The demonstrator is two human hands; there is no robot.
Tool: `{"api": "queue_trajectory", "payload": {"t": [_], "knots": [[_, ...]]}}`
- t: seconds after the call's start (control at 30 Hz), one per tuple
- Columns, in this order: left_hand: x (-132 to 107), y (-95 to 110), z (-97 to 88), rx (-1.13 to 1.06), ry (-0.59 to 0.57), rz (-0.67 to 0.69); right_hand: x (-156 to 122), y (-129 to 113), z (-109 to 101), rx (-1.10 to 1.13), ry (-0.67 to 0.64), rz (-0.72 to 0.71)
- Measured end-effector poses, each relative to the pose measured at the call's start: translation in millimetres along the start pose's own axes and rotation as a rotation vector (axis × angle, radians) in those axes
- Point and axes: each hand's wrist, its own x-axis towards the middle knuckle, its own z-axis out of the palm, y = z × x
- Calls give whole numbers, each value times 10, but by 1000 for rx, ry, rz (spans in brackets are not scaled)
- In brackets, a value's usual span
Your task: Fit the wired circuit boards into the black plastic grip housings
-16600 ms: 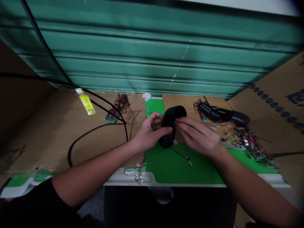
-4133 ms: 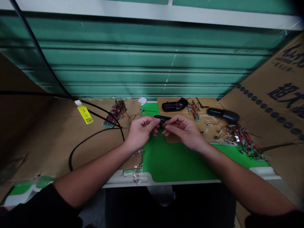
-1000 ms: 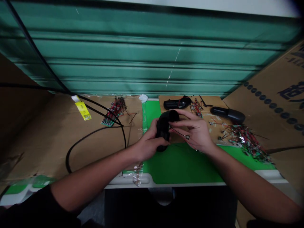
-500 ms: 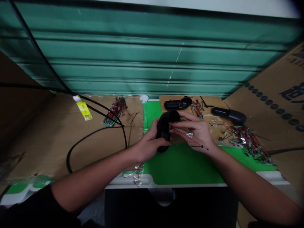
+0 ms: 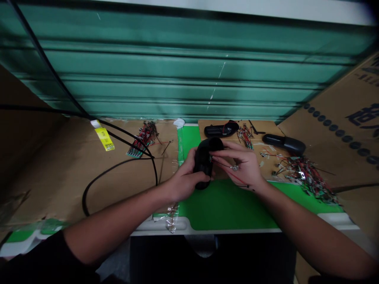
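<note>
My left hand (image 5: 185, 173) is shut around a curved black plastic casing (image 5: 203, 157), which stands upright over the green mat. Its lower end shows below my fingers. My right hand (image 5: 241, 165) is at the casing's open side, fingertips against it. Thin red and black wires (image 5: 227, 166) run from that opening across my right fingers and palm. A small metal terminal (image 5: 235, 168) hangs on them above my hand. The inside of the casing is hidden.
The green mat (image 5: 225, 205) lies on a bench with cardboard sheets. A tangled pile of wired circuit boards (image 5: 306, 177) lies to the right, another strip (image 5: 142, 142) to the left. Two more black casings (image 5: 220, 129) (image 5: 283, 144) lie behind. A black cable (image 5: 118, 169) crosses the left cardboard.
The wires have shifted on my right hand, with the metal terminal sliding toward the casing and the red wire now running lower across my palm. The casing and my left hand stay almost still.
</note>
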Motion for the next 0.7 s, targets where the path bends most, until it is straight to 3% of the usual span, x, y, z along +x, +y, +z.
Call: {"api": "queue_trajectory", "payload": {"t": [0.17, 0.3, 0.53, 0.7], "knots": [[9, -25, -2, 20, 41, 9, -51, -5, 68, -18, 131, 92], [1, -34, 2, 5, 54, 16, -70, 13, 139, 262, 173, 273], [-21, -1, 32, -65, 8, 28, -55, -3, 160, 641, -104, 529], [-40, -14, 32, -43, -12, 54, -58, -56, 151, 706, -110, 555]]}}
